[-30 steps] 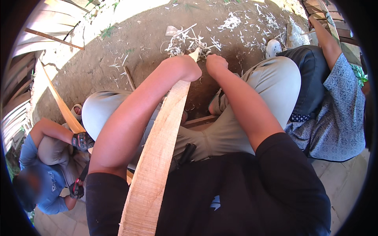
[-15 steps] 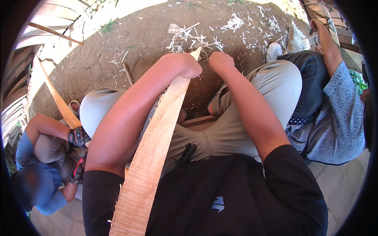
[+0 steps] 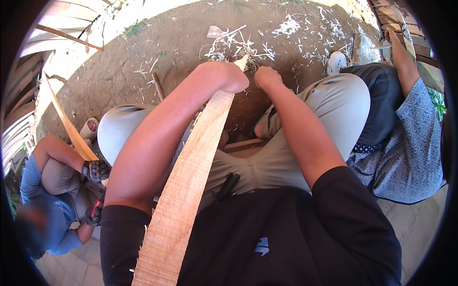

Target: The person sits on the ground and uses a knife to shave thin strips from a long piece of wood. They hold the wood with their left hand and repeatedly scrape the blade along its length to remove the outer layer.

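Note:
A long pale wooden plank point(image 3: 183, 195) runs from beside my left upper arm, over my lap, to a narrow pointed tip beyond my hands. Curled over the plank just short of that tip is my left hand point(image 3: 231, 77). Its fingers face away, so what they grip is hidden. Close by on the right, my right hand point(image 3: 267, 77) is closed in a fist, apart from the plank; anything inside it cannot be made out. Curly wood shavings point(image 3: 234, 46) lie on the ground around the tip.
At the left sits a person in gloves point(image 3: 95, 170) with another tapered wooden piece point(image 3: 69, 121). Another person in a patterned grey garment point(image 3: 412, 148) sits close at my right. A dark two-pronged object point(image 3: 225, 187) rests at my lap. More shavings point(image 3: 288, 26) litter the dirt ground.
Little differs. The whole view has shifted slightly; both hands keep nearly the same places relative to the plank, and the plank's tip stays among the shavings.

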Demonstrator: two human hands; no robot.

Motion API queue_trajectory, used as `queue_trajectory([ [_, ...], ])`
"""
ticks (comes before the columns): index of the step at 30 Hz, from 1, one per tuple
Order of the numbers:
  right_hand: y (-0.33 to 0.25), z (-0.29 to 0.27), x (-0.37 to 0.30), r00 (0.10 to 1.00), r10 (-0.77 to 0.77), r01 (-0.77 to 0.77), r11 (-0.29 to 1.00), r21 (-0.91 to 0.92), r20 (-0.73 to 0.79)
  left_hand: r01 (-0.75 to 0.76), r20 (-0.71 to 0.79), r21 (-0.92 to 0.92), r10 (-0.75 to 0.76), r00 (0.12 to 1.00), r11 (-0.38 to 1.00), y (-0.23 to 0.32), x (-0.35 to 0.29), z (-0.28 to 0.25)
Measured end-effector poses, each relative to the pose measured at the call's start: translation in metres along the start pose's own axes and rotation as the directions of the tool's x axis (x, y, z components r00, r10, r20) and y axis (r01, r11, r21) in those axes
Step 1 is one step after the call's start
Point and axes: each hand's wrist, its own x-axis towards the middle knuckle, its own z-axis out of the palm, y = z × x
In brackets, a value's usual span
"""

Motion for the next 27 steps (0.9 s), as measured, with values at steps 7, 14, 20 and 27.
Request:
queue_trajectory([
  [7,-0.006,-0.018,0.029,0.962,-0.123,0.179,0.958,-0.225,0.243,0.011,0.011,0.004,-0.011,1.0,1.0,0.003,-0.003,-0.005],
  [14,0.001,-0.019,0.043,0.971,-0.119,0.176,0.943,-0.283,0.209,0.025,0.001,0.048,-0.025,1.0,0.999,0.005,-0.009,-0.011],
  [20,-0.017,-0.047,-0.017,0.998,-0.068,0.069,0.994,-0.088,0.019,0.084,-0.029,0.007,-0.084,0.996,0.996,-0.003,-0.006,-0.004],
  [27,-0.023,-0.041,-0.019,0.996,-0.094,0.09,0.934,-0.345,0.007,0.109,-0.042,-0.002,-0.109,0.993,0.994,-0.002,0.0,-0.003],
])
